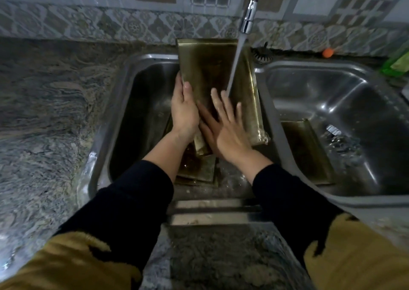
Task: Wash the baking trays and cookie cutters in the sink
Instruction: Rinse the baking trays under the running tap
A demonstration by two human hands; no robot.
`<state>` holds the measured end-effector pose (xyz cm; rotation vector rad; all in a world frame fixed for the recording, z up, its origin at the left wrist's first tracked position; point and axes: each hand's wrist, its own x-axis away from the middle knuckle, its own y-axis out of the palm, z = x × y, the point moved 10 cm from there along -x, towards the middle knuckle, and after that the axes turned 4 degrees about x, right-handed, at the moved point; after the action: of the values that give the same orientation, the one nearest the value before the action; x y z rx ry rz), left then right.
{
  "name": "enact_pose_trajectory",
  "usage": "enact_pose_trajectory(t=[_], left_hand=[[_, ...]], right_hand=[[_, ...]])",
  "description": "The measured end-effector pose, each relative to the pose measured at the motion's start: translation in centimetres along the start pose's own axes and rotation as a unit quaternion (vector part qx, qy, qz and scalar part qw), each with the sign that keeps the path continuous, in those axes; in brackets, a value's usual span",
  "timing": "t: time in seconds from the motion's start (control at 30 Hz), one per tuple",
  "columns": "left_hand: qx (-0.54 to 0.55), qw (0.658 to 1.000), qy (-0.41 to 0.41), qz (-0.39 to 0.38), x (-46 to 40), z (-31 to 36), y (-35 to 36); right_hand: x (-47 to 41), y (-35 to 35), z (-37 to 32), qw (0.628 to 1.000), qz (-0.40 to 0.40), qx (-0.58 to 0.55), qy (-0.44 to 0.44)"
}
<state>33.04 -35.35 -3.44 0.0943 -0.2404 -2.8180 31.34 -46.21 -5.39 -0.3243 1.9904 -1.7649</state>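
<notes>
A long brass-coloured baking tray (205, 68) leans tilted in the left sink basin (141, 95), its far end against the back rim. My left hand (183, 110) grips its left edge. My right hand (225, 123) lies flat on the tray's face with fingers spread. Water from the tap (249, 17) streams onto the tray just past my right fingertips. More trays (197, 168) lie under it near the basin's front. Another tray (307, 150) lies in the right basin (332, 86). No cookie cutters are visible.
A mottled stone counter (44, 112) runs to the left and along the front. An orange ball (328, 52) and a green object (398, 64) sit behind the right basin. A dark sink strainer (263, 54) lies between the basins at the back.
</notes>
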Motion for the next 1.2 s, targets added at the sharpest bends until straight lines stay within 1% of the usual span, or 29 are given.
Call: enact_pose_trajectory(t=[0.03,0.07,0.1,0.13,0.17,0.2,0.23,0.27,0.3,0.33,0.37,0.4,0.43,0.47,0.53,0.6,0.63,0.7,0.73,0.83,0.9,0.97,1.07,1.13,1.2], left_hand=[[0.000,1.000,0.009,-0.009,0.0,0.2,0.1],[-0.004,1.000,0.022,-0.019,0.2,0.5,0.3],[-0.017,0.999,0.033,-0.026,0.4,0.6,0.5],[-0.032,0.998,0.044,-0.034,0.8,0.6,0.9],[-0.049,0.996,0.053,-0.048,1.3,0.5,1.5],[-0.072,0.993,0.061,-0.065,1.8,0.4,2.3],[-0.102,0.989,0.073,-0.083,2.4,0.4,3.1],[-0.143,0.981,0.086,-0.094,2.9,0.5,3.7],[-0.188,0.972,0.100,-0.098,3.5,0.7,4.2],[-0.239,0.960,0.115,-0.094,3.8,0.9,4.4],[-0.290,0.943,0.132,-0.094,4.2,1.3,4.6],[-0.335,0.925,0.149,-0.099,4.7,1.6,5.0],[-0.370,0.908,0.163,-0.111,5.0,1.7,5.5],[-0.396,0.894,0.174,-0.121,5.4,1.9,6.0],[-0.418,0.876,0.202,-0.127,5.9,2.1,6.6],[-0.406,0.877,0.218,-0.138,6.1,1.9,7.0],[-0.394,0.881,0.213,-0.151,6.0,1.7,7.2],[-0.382,0.886,0.195,-0.177,5.3,1.1,8.0],[-0.384,0.886,0.185,-0.182,4.9,1.1,8.4],[-0.395,0.889,0.175,-0.151,3.0,2.3,9.4],[-0.395,0.895,0.164,-0.127,1.1,3.3,9.7],[-0.388,0.904,0.144,-0.106,-1.1,3.8,9.2],[-0.388,0.916,0.072,-0.066,-3.6,2.4,6.3],[-0.401,0.914,0.012,-0.061,-3.8,0.0,3.9],[-0.413,0.906,-0.012,-0.086,-2.7,-2.4,2.8]], right_hand=[[0.4,0.1,0.0,1.000,-0.006,-0.008,-0.012],[0.5,0.2,0.5,1.000,-0.013,-0.009,-0.003],[0.1,0.2,1.5,1.000,-0.021,-0.006,0.023],[-0.3,-0.2,2.7,0.997,-0.028,-0.013,0.066],[-1.1,-0.5,3.9,0.992,-0.031,-0.038,0.114],[-1.9,-1.3,4.7,0.983,-0.025,-0.089,0.159],[-2.6,-2.5,5.2,0.967,-0.002,-0.171,0.191],[-3.3,-4.2,5.4,0.937,0.037,-0.280,0.206],[-3.9,-6.0,5.6,0.891,0.086,-0.391,0.216],[-4.2,-7.5,6.0,0.834,0.121,-0.486,0.231],[-4.5,-8.6,6.1,0.782,0.141,-0.555,0.246],[-4.6,-9.5,6.2,0.750,0.151,-0.589,0.259],[-4.7,-10.3,6.2,0.741,0.160,-0.593,0.271],[-4.6,-10.9,6.4,0.744,0.174,-0.580,0.282],[-3.8,-11.7,7.4,0.753,0.222,-0.543,0.297],[-2.8,-12.3,8.6,0.762,0.269,-0.516,0.285],[-2.5,-12.5,9.0,0.768,0.279,-0.506,0.274],[-2.3,-12.2,9.4,0.778,0.267,-0.504,0.265],[-2.4,-11.6,9.6,0.776,0.251,-0.512,0.269],[-2.5,-9.2,9.3,0.753,0.200,-0.560,0.283],[-2.2,-8.8,8.8,0.745,0.190,-0.572,0.285],[-1.9,-9.1,8.9,0.736,0.208,-0.576,0.288],[-1.2,-10.3,10.1,0.716,0.251,-0.580,0.297],[-0.8,-11.0,11.7,0.685,0.282,-0.594,0.314],[-0.5,-11.8,13.4,0.647,0.313,-0.614,0.327]])
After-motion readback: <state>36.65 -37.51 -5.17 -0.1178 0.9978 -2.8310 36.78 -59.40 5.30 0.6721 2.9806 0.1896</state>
